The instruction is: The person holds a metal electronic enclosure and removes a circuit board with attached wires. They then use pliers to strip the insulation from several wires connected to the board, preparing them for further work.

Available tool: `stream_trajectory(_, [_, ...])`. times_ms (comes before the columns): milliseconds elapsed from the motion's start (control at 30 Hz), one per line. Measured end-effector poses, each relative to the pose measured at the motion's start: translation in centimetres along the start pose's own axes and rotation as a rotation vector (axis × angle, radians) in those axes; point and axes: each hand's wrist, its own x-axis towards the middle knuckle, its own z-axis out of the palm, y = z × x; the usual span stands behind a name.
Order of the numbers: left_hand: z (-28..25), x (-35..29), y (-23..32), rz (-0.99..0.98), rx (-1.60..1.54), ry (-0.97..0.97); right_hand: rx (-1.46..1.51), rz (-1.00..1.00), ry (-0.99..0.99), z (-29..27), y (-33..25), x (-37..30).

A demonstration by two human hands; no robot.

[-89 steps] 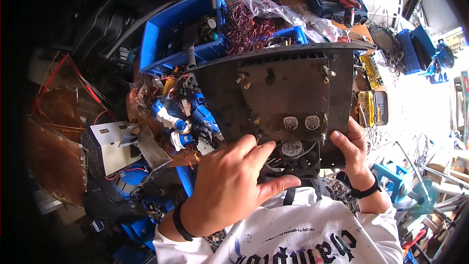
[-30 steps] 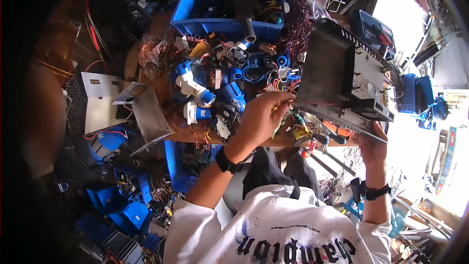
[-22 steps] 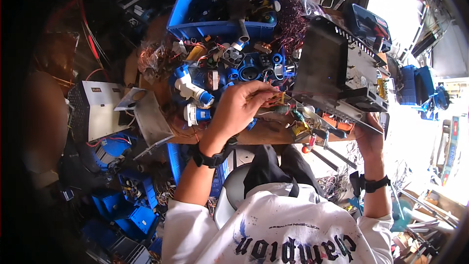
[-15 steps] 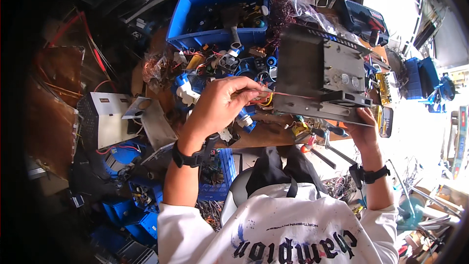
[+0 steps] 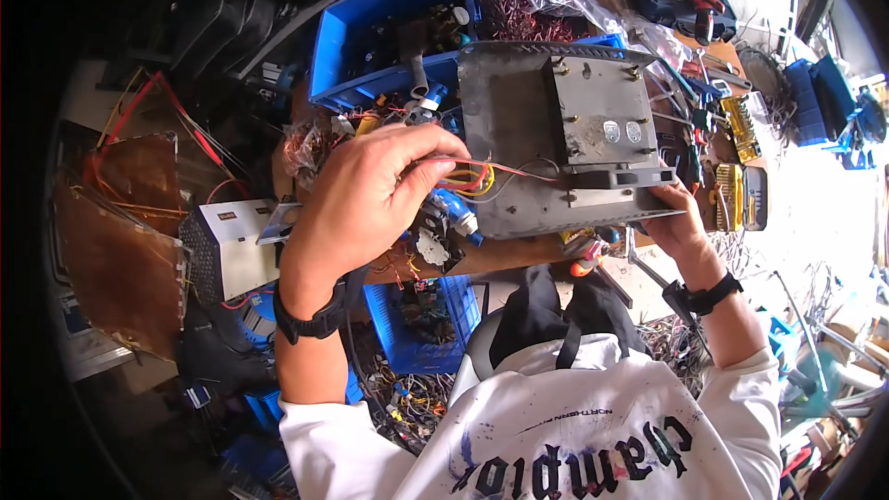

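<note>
A dusty grey metal casing [image 5: 509, 106] is tilted above the workbench, its inner side with brass standoffs facing me. My right hand [image 5: 683, 222] grips its lower right corner, the thumb on the near side and most fingers hidden by the metal. Red, yellow and grey wires [image 5: 482, 178] run from a dark slotted bar [image 5: 620, 178] on the casing toward the left. My left hand [image 5: 366, 190] is closed in a pinch on these wires, just left of the casing. The wire ends are hidden by the fingers.
Behind stands a blue bin [image 5: 356, 74] of small parts, beside tangled copper-coloured wire [image 5: 528, 14]. A tool case with a red drill [image 5: 706, 14] is at the far right, bit sets [image 5: 732, 199] nearer. Below the bench edge sits a blue crate [image 5: 407, 333] near my legs.
The casing has been tipped so more of its inside faces me, and shifted left. My left hand has moved left and down, still pinching the wires, which now stretch out visibly.
</note>
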Motion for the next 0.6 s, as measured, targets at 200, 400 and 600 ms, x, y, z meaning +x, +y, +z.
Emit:
stream_trajectory(200, [-1.7,1.5,2.3,0.092,0.035,0.087,0.038,0.045,0.024,-2.2,1.0,-0.5])
stream_trajectory(400, [-3.6,2.6,3.4,0.242,0.104,0.037,0.043,-0.001,-0.080,-3.6,1.9,-0.5])
stream_trajectory(600, [-3.8,2.3,3.5,0.214,0.108,0.058,0.192,-0.004,-0.049,-4.3,2.7,-0.1])
